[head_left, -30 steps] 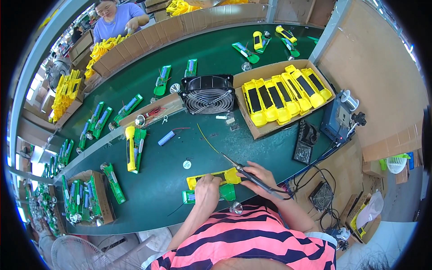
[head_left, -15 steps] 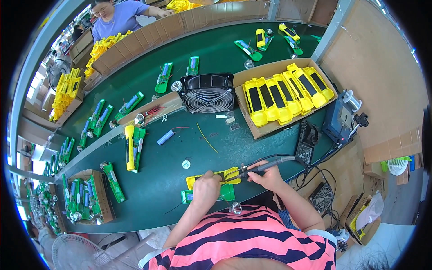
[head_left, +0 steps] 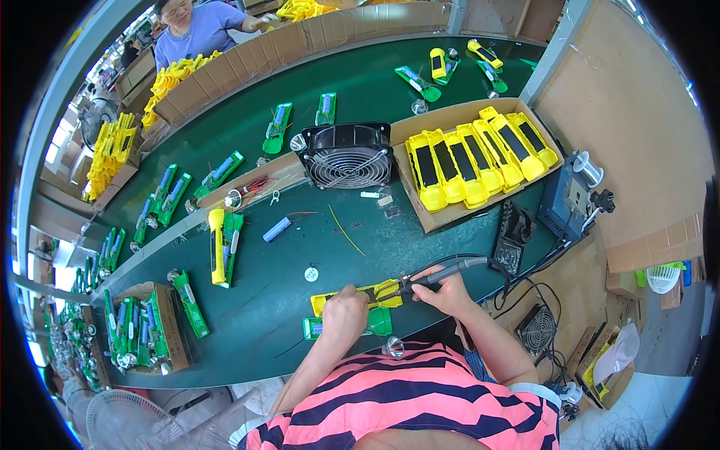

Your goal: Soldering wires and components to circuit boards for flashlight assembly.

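My right hand (head_left: 445, 292) is wrapped round a soldering iron (head_left: 424, 281), its tip end over a yellow flashlight casing (head_left: 386, 292) lying on the bench. My left hand (head_left: 343, 315) is closed over the same casing's middle; its fingertips are partly hidden, so anything small pinched in them does not show. Just below the casing, nearer my body, lies a green flashlight half (head_left: 379, 322), partly covered by my left hand and wrist. A round silver reflector (head_left: 393, 346) sits at its near right side.
A carton of yellow casings with black panels (head_left: 459, 165) stands beside a black fan (head_left: 346, 156). The blue soldering station (head_left: 568, 196) and iron stand (head_left: 514, 236) are at right. At left are a box of green halves (head_left: 142, 330) and a loose battery (head_left: 277, 229). A co-worker (head_left: 196, 34) sits across.
Green parts on the far strip have shifted slightly right. The soldering iron's cable end has moved a little. The co-worker's arm has moved. My hands stay nearly in place.
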`<state>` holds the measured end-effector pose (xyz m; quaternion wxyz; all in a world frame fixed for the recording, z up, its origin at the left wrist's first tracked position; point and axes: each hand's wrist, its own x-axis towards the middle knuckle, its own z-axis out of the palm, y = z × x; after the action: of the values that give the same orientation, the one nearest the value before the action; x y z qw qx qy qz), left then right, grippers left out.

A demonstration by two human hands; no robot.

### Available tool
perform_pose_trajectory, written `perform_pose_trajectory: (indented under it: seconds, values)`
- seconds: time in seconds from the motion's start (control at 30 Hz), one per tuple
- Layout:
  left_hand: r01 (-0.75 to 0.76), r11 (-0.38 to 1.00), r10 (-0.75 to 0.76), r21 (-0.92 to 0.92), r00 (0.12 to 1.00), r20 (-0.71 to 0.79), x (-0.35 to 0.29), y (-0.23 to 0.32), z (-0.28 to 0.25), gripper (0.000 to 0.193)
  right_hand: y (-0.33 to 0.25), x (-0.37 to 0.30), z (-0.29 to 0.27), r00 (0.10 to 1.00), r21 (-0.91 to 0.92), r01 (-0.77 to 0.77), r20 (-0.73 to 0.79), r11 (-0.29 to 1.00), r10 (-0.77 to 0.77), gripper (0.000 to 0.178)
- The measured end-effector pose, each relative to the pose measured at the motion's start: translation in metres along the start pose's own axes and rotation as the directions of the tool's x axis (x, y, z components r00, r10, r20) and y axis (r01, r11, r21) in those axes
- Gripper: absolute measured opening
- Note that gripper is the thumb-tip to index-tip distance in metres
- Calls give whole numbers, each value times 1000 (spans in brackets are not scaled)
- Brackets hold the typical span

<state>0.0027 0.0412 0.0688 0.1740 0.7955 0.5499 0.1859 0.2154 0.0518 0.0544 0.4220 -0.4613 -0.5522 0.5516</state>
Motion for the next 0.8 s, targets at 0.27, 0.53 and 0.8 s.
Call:
perform_pose_trajectory:
  seconds: [0.27,0.53,0.8]
  values:
    - [30,999,-31,32,1000,7,0,-2,3,6,-22,-17,3,972,-4,227,-57,974,-227,14]
    - [21,999,-21,47,1000,6,1,2,1,6,-6,-32,37,974,-388,110,225,915,-22,64]
    - [20,998,-20,59,1000,13,1,2,1,5,15,-33,43,965,-355,215,222,910,-142,78]
